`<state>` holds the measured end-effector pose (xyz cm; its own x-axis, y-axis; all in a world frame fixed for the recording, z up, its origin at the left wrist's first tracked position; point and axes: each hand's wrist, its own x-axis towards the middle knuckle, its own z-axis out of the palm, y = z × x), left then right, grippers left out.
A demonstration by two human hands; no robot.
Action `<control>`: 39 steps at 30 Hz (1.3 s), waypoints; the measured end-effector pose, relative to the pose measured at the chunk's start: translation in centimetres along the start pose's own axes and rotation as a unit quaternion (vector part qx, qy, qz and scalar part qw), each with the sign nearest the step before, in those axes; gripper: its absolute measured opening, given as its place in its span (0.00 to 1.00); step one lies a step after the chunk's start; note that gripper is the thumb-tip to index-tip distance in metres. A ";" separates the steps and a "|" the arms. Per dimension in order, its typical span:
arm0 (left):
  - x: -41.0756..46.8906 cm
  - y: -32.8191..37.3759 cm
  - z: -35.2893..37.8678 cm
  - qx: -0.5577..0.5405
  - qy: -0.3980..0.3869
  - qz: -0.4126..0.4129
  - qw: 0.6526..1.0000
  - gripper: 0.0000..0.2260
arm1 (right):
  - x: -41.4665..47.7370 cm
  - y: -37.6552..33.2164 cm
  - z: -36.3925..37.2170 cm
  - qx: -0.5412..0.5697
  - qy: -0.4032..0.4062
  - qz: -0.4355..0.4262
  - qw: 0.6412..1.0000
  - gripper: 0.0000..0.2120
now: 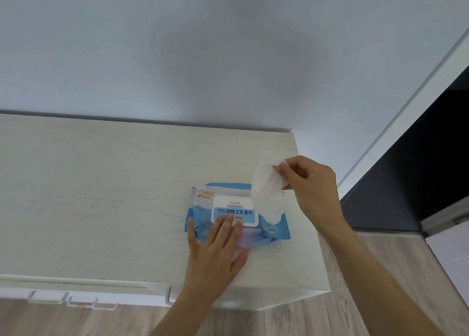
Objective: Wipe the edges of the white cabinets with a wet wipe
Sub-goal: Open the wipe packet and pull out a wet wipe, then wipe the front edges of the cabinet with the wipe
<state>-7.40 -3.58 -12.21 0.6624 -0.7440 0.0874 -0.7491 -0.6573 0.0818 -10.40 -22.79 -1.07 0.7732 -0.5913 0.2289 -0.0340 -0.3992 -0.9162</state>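
A blue and white pack of wet wipes (276, 230) lies on the white cabinet top (101, 196), near its right end. My left hand (218, 249) rests flat on the pack, fingers spread, with the fingertips on its closed white lid (234, 210). My right hand (309, 183) pinches a white wet wipe (266, 188) between thumb and fingers. The wipe hangs crumpled above the pack's right half, and its lower end reaches down to the pack.
The cabinet stands against a pale wall (203, 56). White handles (73, 301) show along its front edge at the lower left. Wood-look floor (355, 272) lies to the right, beside a dark panel (418, 170) with white trim.
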 end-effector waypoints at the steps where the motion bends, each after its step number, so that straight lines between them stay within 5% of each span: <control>1: 0.0 0.1 0.1 -0.003 -0.009 -0.001 1.000 0.24 | -0.1 0.1 0.1 -0.001 -0.001 0.000 1.000 0.08; 6: 0.0 0.8 -1.3 -0.064 -0.067 -0.047 0.995 0.29 | -0.6 -0.1 0.7 -0.005 -0.025 -0.010 1.000 0.11; 9: 1.3 1.2 -3.2 -0.152 -0.024 -0.117 0.981 0.15 | -0.8 -0.5 1.0 -0.016 -0.044 -0.031 0.998 0.13; 12: 2.1 0.6 -5.2 -0.383 0.086 -0.171 0.904 0.21 | -1.1 -1.1 1.2 -0.032 -0.061 -0.057 0.996 0.13; 15: 2.7 0.9 -9.3 -0.501 0.141 -0.126 0.845 0.20 | -1.6 -1.8 1.6 -0.044 -0.081 -0.088 0.992 0.15; 20: 2.5 0.8 -11.7 -0.503 0.197 -0.094 0.836 0.15 | -3.2 -2.8 2.7 -0.051 -0.128 -0.144 0.980 0.10; 26: -1.2 -2.6 -11.7 -0.492 0.249 -0.123 0.825 0.02 | -6.5 -5.0 5.2 -0.050 -0.144 -0.124 0.981 0.16; 34: -9.2 -11.1 -13.0 -0.563 0.208 -0.077 0.796 0.10 | -13.6 -8.5 12.5 -0.051 -0.083 -0.065 0.993 0.11; 39: -14.6 -16.5 -11.9 -0.488 0.123 -0.027 0.864 0.09 | -19.5 -8.3 17.2 0.003 -0.051 0.019 0.999 0.10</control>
<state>-4.61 19.55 -3.00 0.7676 -0.5875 0.2560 -0.4372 -0.1879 0.8795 -14.32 4.08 -3.55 0.8317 -0.5321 0.1588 -0.0622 -0.3735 -0.9256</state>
